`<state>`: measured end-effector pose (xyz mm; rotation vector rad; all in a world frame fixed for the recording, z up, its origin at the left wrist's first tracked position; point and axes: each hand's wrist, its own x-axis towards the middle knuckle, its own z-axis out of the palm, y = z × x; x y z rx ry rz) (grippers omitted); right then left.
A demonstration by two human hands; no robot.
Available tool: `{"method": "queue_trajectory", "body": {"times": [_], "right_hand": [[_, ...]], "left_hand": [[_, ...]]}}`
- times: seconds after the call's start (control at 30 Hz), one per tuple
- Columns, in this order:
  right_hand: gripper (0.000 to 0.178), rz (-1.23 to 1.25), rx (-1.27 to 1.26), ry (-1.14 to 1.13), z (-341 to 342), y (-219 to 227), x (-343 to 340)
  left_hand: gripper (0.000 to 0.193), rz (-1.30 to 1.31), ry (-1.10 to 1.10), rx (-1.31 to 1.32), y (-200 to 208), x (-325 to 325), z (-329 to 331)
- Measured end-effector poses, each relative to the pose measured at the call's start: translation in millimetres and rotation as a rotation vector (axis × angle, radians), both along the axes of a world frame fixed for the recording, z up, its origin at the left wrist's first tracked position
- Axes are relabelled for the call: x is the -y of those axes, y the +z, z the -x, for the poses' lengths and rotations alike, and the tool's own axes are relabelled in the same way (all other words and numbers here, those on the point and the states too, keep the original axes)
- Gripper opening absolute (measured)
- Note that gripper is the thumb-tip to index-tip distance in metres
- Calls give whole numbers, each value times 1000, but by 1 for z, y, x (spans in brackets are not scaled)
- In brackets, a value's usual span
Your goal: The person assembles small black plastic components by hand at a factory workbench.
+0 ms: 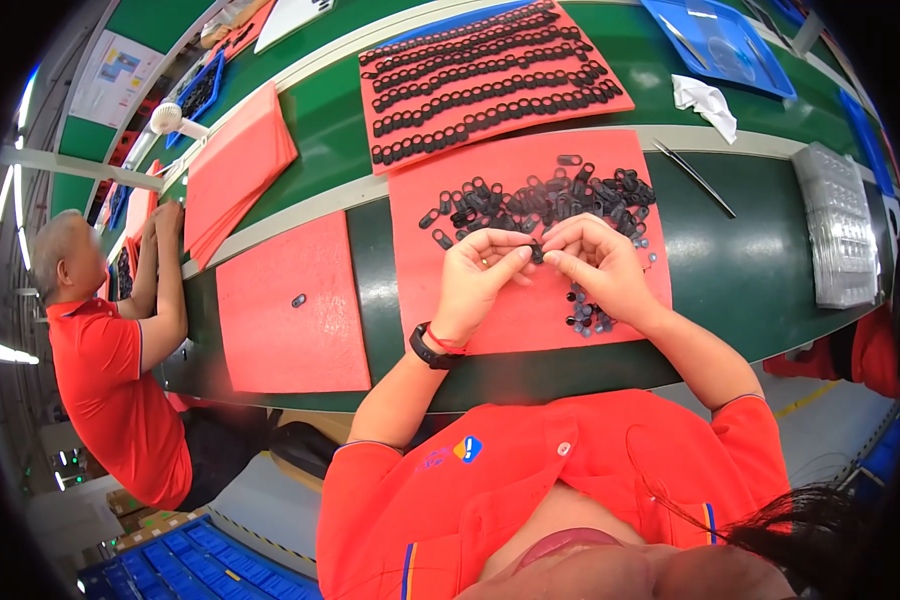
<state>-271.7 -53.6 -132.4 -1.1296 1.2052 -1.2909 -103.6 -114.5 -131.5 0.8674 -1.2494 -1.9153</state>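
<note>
Both my hands meet over the pink foam sheet in front of me. My left hand, with a black band on its wrist, is closed in a pinch on a small black part. From the other side, my right hand pinches the same part between thumb and fingers. Fingertips hide most of its shape. Just beyond lies a loose pile of black oval ring-like parts. Small round dark and greyish pieces are scattered on the sheet below my right hand.
Farther back, a pink sheet carries rows of black parts. Tweezers, a white tissue, a blue tray and clear plastic trays are to the right. Leftward, a pink sheet bears one black part; a co-worker sits beyond.
</note>
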Motion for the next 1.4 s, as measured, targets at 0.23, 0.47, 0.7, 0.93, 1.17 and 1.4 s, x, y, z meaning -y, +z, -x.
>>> {"method": "queue_trajectory", "body": {"times": [0.23, 0.47, 0.7, 0.93, 1.17, 1.4], "right_hand": [[7, 28, -151, -21, -1, -2, -1], [8, 22, -144, -37, 5, 5, 5], [6, 18, -68, -108, 15, 1, 5], [7, 27, -93, -104, 8, 6, 3], [7, -3, -106, -86, 8, 8, 5], [8, 9, 22, -66, 5, 14, 1]], "left_hand": [[17, -13, -41, 25, 0, -1, 1], [17, -12, -125, 90, -10, -2, -2], [33, 1470, -433, 645, 2, -35, -7], [50, 1517, -407, 846, -2, -58, -16], [38, 1413, -376, 735, 0, -48, -16], [30, 658, -26, 346, 21, -7, -1]]}}
